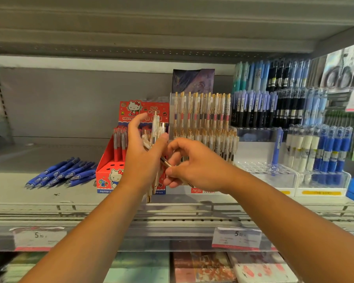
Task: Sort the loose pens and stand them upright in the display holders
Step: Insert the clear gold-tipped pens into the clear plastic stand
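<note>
Looking from the left: a heap of loose blue pens (61,172) lies flat on the shelf (18,193), just beside the red cartoon-cat display box (106,176). I've got the left hand (143,158) loosely wrapped round a bundle of clear pens (156,124) with gold tips, upright in front of that box. The right hand (194,166) pinches one gold-tipped pen (165,161) slanting across the bundle. Behind it, matching pens stand in the clear holder (182,190).

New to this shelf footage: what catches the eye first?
Both hands meet mid-frame: the left hand grips a bundle of white-and-gold pens, the right hand pinches a single pen. Behind them stands a red cartoon-cat cardboard display box; loose blue plastic pens lie flat on the grey shelf to its left.
</note>
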